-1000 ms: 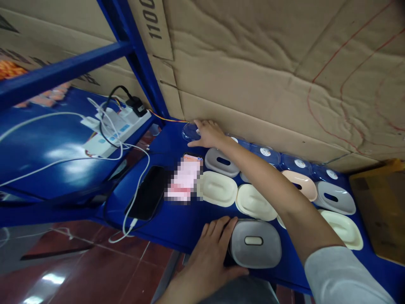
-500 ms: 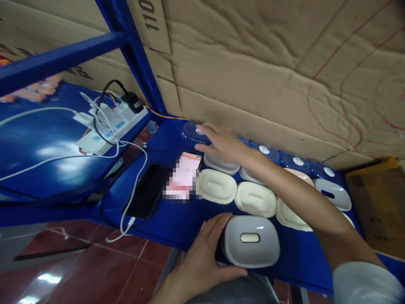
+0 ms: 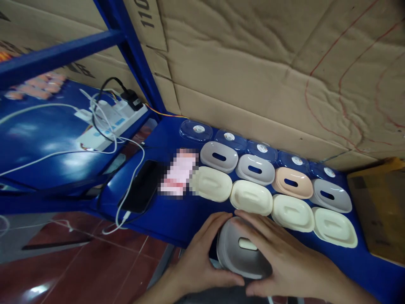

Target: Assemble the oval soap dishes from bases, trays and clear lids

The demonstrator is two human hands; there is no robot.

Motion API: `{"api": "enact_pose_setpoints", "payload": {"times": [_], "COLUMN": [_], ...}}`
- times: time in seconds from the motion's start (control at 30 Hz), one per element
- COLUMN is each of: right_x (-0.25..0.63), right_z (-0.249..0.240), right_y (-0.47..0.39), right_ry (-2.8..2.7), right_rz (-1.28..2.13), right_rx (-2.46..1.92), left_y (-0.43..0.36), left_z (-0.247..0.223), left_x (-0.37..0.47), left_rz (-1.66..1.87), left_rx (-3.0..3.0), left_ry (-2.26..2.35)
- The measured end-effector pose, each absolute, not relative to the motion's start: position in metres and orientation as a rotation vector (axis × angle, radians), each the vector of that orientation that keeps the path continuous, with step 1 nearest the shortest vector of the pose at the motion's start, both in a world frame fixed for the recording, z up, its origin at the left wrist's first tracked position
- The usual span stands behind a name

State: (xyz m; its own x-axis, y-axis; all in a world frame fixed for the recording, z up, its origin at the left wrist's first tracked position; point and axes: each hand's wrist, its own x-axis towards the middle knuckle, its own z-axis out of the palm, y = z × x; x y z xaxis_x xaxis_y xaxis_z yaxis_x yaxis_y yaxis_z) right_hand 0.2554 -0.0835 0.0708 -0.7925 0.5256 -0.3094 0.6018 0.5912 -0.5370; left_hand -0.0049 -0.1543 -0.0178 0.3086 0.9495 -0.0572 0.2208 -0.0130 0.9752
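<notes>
Near the table's front edge is a grey soap dish (image 3: 230, 253) with rounded corners, a cream piece showing through its middle slot. My left hand (image 3: 204, 253) grips its left side, fingers behind and thumb at the front. My right hand (image 3: 281, 253) closes round the right side, covering part of the top. Just beyond stand cream trays (image 3: 251, 197) with a raised middle ridge. Behind them is a row of slotted dishes, including a grey one (image 3: 205, 154) and a peach one (image 3: 281, 188). Clear lids (image 3: 190, 131) with round stickers line the back.
A phone with a lit, blurred screen (image 3: 179, 171) and a dark phone (image 3: 144, 185) on a white cable lie to the left. Farther left is a crowded power strip (image 3: 104, 133). A cardboard box (image 3: 379, 211) bounds the right end; cardboard (image 3: 253, 63) covers the back.
My right hand has come back from the clear lids at the rear to the right side of the grey soap dish. My left hand has stayed on it. The dish now tilts slightly.
</notes>
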Motion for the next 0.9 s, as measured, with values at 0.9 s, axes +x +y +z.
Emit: {"api": "enact_pose_setpoints", "payload": {"times": [0.9], "right_x": [0.305], "right_z": [0.029], "right_y": [-0.114], "right_ry": [2.693], "right_rz": [-1.127], "right_rx": [1.222], "left_y": [-0.045], "left_z": [0.007], "left_x": [-0.100], "left_rz": [0.186], "left_rx": [1.879], "left_ry": [2.226]}}
